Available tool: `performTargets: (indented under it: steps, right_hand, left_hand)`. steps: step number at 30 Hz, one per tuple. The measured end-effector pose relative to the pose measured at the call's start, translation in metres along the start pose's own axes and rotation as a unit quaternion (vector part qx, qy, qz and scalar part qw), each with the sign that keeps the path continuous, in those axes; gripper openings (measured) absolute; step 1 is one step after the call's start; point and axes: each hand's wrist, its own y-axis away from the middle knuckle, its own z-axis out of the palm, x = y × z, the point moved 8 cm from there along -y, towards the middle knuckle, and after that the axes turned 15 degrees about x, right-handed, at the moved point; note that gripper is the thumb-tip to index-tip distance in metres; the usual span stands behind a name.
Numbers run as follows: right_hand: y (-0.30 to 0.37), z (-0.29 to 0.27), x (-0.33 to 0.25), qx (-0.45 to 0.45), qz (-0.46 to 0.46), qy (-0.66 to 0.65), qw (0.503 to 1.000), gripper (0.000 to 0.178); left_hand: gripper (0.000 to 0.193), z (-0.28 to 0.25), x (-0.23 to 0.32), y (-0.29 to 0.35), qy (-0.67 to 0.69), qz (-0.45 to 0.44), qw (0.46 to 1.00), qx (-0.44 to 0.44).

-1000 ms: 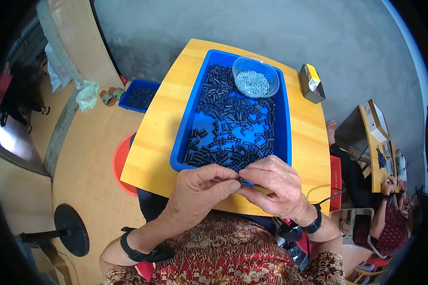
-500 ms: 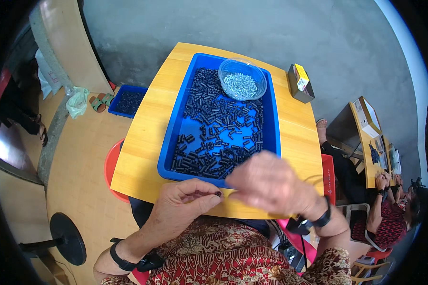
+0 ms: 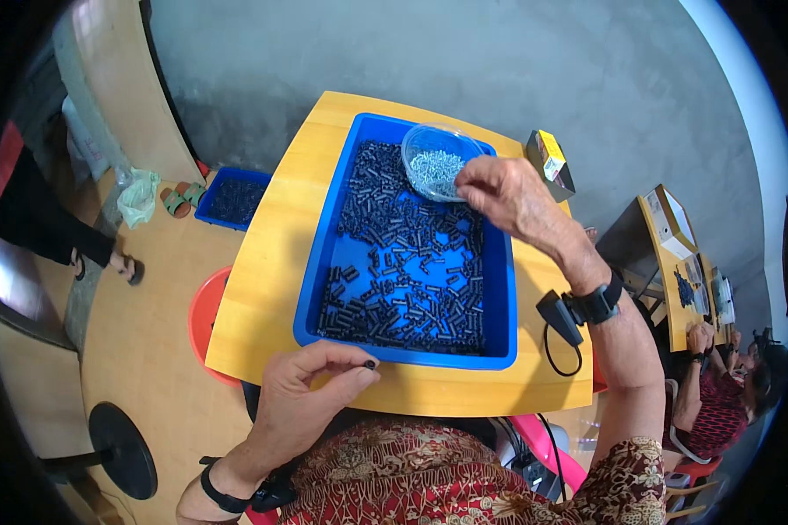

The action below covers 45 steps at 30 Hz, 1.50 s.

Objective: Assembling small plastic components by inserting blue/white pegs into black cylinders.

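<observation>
Close to the near edge of the table, my left hand point(image 3: 302, 398) pinches a small black cylindrical piece point(image 3: 369, 364) between thumb and forefinger; most of it is hidden by the fingers. My right hand point(image 3: 525, 201) is over the right side of a clear round plastic bowl point(image 3: 429, 136) holding many small silvery metal pieces point(image 3: 436, 171). Its fingers are drawn together; whether anything is between them cannot be seen. The bowl stands in the far part of a blue tray point(image 3: 302, 315), among many short black tubes point(image 3: 381, 219) spread over the bottom.
The tray rests on a yellow wooden table point(image 3: 254, 289). A dark box with a yellow pack point(image 3: 547, 157) is at its far right. Left on the floor are a smaller blue tray point(image 3: 203, 206), a red tub point(image 3: 203, 319) and sandals point(image 3: 177, 201). A seated co-worker point(image 3: 714, 398) is at right.
My right hand has moved from beside my left hand, forward to the bowl. The left hand keeps its pinch and has shifted slightly left. At far left, a walking person has come nearer.
</observation>
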Motion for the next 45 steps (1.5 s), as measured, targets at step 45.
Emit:
performTargets:
  steps: [45]
  right_hand:
    - [0.075, 0.006, -0.055, -0.026, 0.211, -0.521, 0.827, 0.017]
  left_hand:
    - [0.017, 0.027, 0.009, -0.007, 0.053, 0.034, 0.997, -0.032]
